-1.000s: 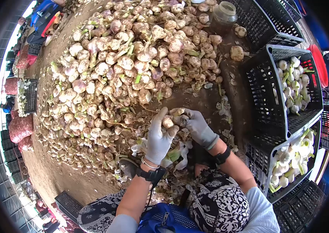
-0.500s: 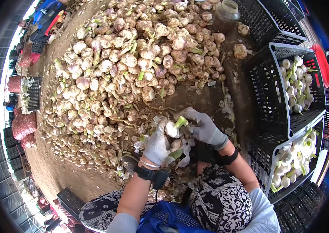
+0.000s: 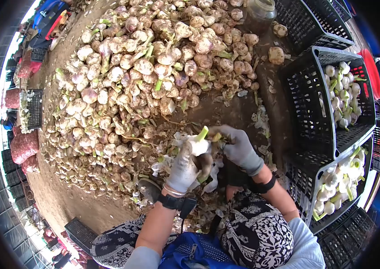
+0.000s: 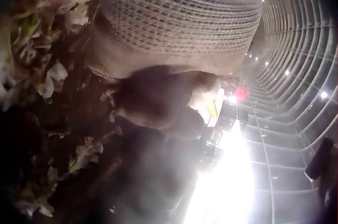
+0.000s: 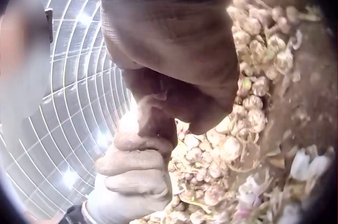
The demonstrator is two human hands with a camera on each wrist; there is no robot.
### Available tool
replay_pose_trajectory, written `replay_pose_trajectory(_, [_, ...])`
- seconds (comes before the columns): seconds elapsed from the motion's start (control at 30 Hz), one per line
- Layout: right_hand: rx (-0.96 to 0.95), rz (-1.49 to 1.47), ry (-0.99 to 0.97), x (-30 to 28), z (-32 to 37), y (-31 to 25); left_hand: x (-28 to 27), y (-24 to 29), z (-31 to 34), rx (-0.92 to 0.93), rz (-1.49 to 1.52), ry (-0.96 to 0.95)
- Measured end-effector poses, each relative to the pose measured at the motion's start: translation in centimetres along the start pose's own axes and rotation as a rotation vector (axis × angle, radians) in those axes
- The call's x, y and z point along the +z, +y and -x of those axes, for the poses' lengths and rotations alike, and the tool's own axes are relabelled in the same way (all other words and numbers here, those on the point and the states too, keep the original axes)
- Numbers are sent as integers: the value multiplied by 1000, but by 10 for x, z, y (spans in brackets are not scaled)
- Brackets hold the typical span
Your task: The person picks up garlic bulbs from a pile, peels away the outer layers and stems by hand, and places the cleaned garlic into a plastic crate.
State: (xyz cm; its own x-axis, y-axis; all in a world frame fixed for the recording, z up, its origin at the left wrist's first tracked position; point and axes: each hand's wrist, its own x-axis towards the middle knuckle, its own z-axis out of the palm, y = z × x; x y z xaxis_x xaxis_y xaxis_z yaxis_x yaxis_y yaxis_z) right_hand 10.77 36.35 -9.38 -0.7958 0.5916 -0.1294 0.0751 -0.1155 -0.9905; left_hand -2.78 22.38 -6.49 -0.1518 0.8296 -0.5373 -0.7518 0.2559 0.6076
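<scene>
My left hand [image 3: 182, 171] grips the garlic bulb [image 3: 199, 147], white and smooth-looking, its short green stem upward. At three o'clock, my right hand [image 3: 241, 154] pinches a brownish scrap [image 3: 217, 137]; the grubby pile [image 3: 133, 85] spreads toward ten.

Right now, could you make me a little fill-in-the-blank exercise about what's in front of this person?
The left hand grips a white bulb whose stem is ____.
The right hand, like the left, is covered by a ____.
The crates holding white bulbs stand on the person's ____ side.
The round object beside the upper crate is coloured ____.

Missing words: green; glove; right; red.
</scene>
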Motion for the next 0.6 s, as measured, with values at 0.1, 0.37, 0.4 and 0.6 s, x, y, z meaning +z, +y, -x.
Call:
replay_pose_trajectory(0.1, [70,-74,91,-9,4,-8,-2,-13,-9,181,-252,129])
replay_pose_trajectory(0.37, [324,-431,52,0,15,12,18,-2,-20,279,238,158])
replay_pose_trajectory(0.4, [322,-430,52,0,15,11,16,0,-20,281,239,157])
replay_pose_trajectory(0.6, [360,-620,476,-22,17,38,13,30,19,291,-72,108])
